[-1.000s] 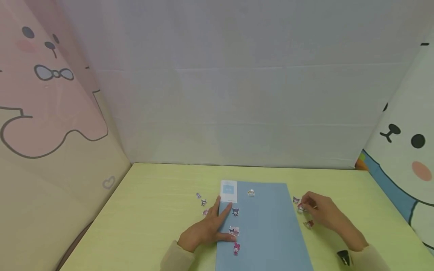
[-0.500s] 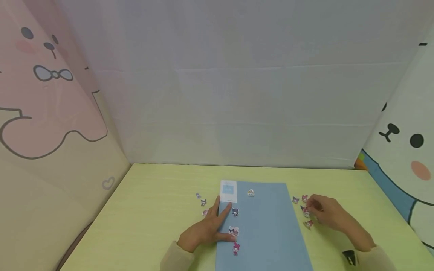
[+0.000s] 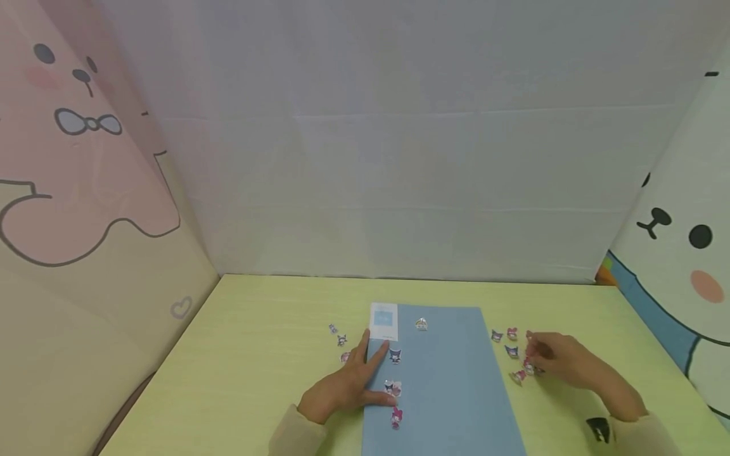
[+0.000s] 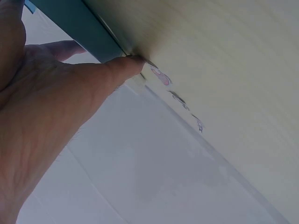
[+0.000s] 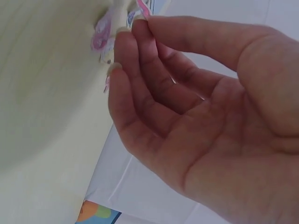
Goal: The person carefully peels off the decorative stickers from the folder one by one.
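My left hand (image 3: 346,385) rests with spread fingers on the left edge of a blue folder (image 3: 450,386). Its thumb lies between two of the cartoon stickers on the cover, a double-figure sticker (image 3: 393,388) and a pink-hooded sticker (image 3: 397,417). Right of the folder, my right hand (image 3: 561,360) is low over the table among loose stickers. In the right wrist view its thumb and forefinger pinch a small pink sticker (image 5: 144,8), mostly cut off by the frame top. Nearby lie a dark-eared sticker (image 3: 511,351) and a pink-and-white sticker (image 3: 518,377).
Several small stickers (image 3: 342,340) lie left of the folder on the yellow table (image 3: 256,342). A white label (image 3: 384,322) marks the folder's upper left corner. Near my right sleeve is a black piece (image 3: 599,429). A pale curtain (image 3: 365,158) stands behind the table.
My right hand has shifted right, away from the folder, carrying a pink sticker off the dark-eared one. Stickers it covered earlier now show. The left hand has stayed put.
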Demonstrator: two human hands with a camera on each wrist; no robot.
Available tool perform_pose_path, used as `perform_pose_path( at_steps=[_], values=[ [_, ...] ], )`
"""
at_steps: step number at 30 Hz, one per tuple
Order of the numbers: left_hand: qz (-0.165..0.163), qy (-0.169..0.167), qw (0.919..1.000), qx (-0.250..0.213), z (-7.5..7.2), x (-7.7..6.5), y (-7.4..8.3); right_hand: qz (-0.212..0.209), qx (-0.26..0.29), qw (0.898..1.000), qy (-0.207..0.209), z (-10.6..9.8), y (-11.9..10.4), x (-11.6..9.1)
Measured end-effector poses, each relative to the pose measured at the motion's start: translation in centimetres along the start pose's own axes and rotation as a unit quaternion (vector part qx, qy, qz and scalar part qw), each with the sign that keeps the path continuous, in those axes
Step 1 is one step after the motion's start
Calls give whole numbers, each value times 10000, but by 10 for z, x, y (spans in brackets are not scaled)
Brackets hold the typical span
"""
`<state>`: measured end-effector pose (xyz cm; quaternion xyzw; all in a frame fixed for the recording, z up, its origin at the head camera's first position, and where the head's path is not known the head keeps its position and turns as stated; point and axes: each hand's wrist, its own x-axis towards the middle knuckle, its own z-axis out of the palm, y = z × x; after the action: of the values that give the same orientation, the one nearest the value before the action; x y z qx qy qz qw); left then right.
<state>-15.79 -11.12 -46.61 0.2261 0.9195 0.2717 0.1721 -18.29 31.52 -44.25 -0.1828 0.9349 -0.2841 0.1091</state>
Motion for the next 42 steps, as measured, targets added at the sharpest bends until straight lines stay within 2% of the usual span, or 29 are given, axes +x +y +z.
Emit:
perform_pose_path(
  at_steps=[18, 24, 34, 38, 42],
  values=[
    [-80, -24, 9999, -95, 1, 2, -1, -243, 538, 9940, -922, -5, 8, -8],
    [-94, -47, 9999, -88, 2, 2, -1, -105, 693, 9919, -1057, -5, 4, -8],
    [-152, -47, 9998, -85, 0, 1, 0, 98, 651, 9939, -881, -2, 3, -5],
    [-66, -24, 10000, -39, 0, 0, 0, -51, 577, 9955, -744, 0, 3, -4],
    [37, 17, 10000, 3, -1, -1, 1, -401, 410, 9972, -473, 2, 4, -1]
  ],
)
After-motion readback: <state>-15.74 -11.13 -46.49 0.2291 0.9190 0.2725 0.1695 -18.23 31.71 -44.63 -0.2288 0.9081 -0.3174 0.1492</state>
